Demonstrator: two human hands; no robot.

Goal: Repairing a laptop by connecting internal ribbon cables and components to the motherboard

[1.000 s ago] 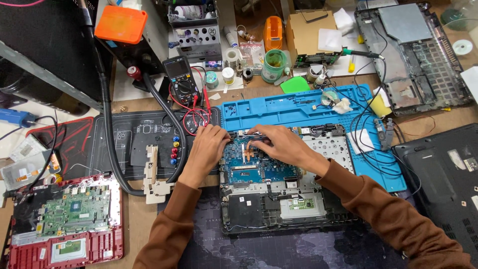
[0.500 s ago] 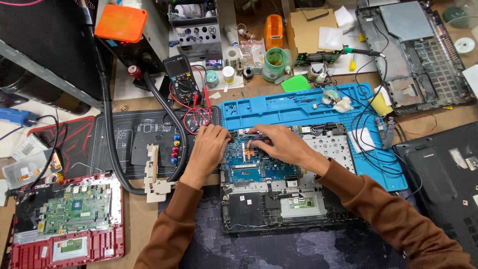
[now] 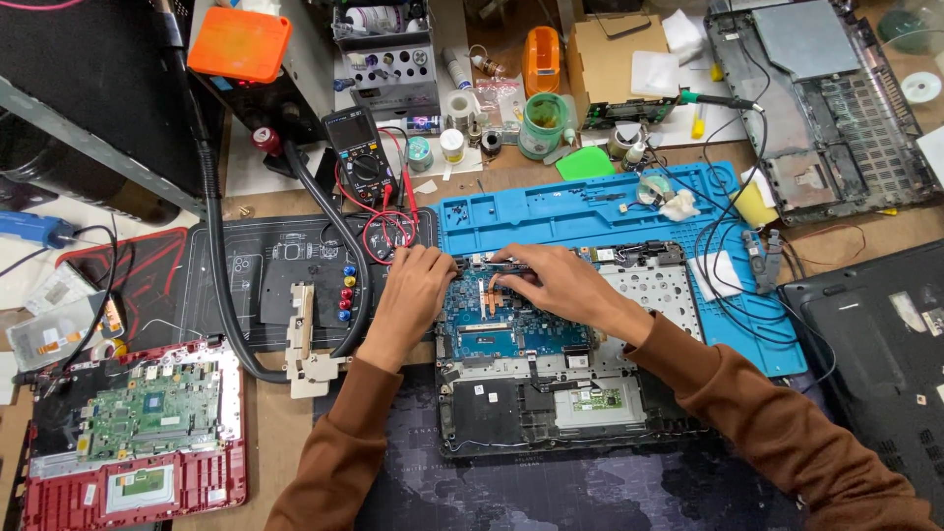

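An opened laptop base (image 3: 492, 413) lies in front of me with its blue motherboard (image 3: 511, 329) bare. My left hand (image 3: 415, 290) is curled at the board's upper left corner, its fingertips on a dark bar (image 3: 472, 263) that runs along the board's top edge. From the right, my right hand (image 3: 553, 280) reaches over the board, fingers bent down onto the same bar, just above the copper heat pipes (image 3: 492, 293). The fingertips hide how the bar is held. Both sleeves are brown.
A blue work mat (image 3: 590, 206) lies behind the laptop with small parts on it. A multimeter (image 3: 356, 157) with red leads stands at the back left, beside a black hose (image 3: 221, 285). A red laptop (image 3: 138, 433) with a green board sits left. Dark laptop shells lie right.
Both hands stay at the top edge of the blue board; only slight finger movement shows.
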